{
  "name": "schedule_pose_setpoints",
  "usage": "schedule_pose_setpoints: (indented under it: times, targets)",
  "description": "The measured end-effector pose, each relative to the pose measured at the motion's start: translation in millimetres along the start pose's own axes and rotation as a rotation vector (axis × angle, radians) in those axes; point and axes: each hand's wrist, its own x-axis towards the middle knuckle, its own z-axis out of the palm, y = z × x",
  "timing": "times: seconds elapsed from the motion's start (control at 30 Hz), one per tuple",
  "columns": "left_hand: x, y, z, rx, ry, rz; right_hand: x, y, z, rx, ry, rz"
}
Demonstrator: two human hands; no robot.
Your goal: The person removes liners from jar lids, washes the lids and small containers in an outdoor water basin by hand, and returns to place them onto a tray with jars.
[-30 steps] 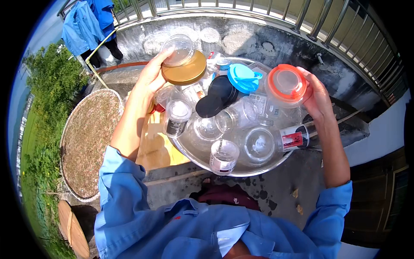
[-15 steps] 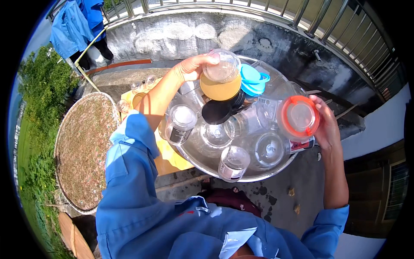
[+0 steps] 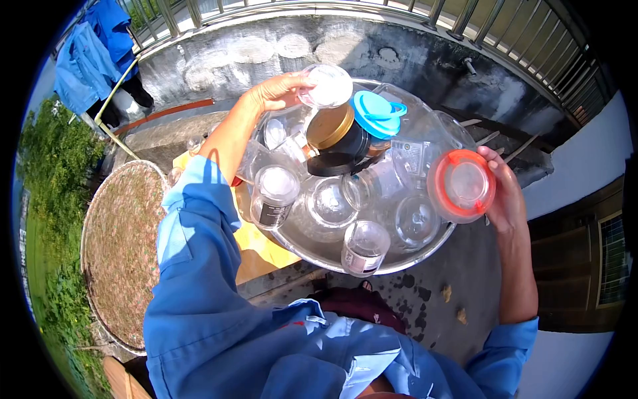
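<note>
My left hand (image 3: 282,92) grips a clear plastic container (image 3: 327,86) by its edge, above the back of a big metal basin (image 3: 312,258). Just below it, a gold lid (image 3: 330,126) sits on a black jar. A blue lid with a loop (image 3: 377,113) is to the right of that. My right hand (image 3: 504,193) holds a clear container with an orange-red rim (image 3: 462,185) at the basin's right side. Several clear jars fill the basin, among them a labelled jar (image 3: 273,193) at the left and a small jar (image 3: 366,247) at the front edge.
A round tray of dried material (image 3: 123,253) stands at the left. A yellow board (image 3: 256,256) lies partly under the basin. Behind are a stained wall (image 3: 279,56) and a metal railing. Blue clothes (image 3: 86,63) hang at the upper left.
My left hand and its clear container moved right, then slightly back left and up. The gold lid, earlier at that hand, now sits on the black jar. My right hand is slightly lower.
</note>
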Motion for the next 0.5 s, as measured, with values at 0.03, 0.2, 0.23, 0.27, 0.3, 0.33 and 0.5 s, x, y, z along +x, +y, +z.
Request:
schedule_pose_setpoints:
  times: [0.03,0.2,0.23,0.27,0.3,0.33,0.5]
  targets:
    - [-1.8,1.2,-0.6,-0.058,0.033,0.025,1.0,-0.3,-0.1,-0.001,0.009,-0.006]
    - [-20.6,3.2,5.7,-0.291,0.197,0.144,32.0,-11.3,1.8,0.011,0.080,-0.082]
    - [-22.5,1.7,5.6,-0.288,0.180,0.144,43.7,-14.6,1.2,-0.001,0.067,-0.086]
    - [-25.2,0.6,5.6,-0.304,0.192,0.150,59.0,-14.9,-1.4,-0.030,0.102,-0.096]
    - [-28.2,0.2,6.2,-0.320,0.205,0.157,74.1,-13.1,-3.8,-0.057,0.136,-0.106]
    - [-31.3,-0.2,8.2,-0.343,0.215,0.170,85.1,-11.2,-1.6,-0.047,0.133,-0.097]
    - [-56.1,1.6,24.3,-0.373,0.275,0.235,126.8,11.1,6.0,-0.099,0.163,0.017]
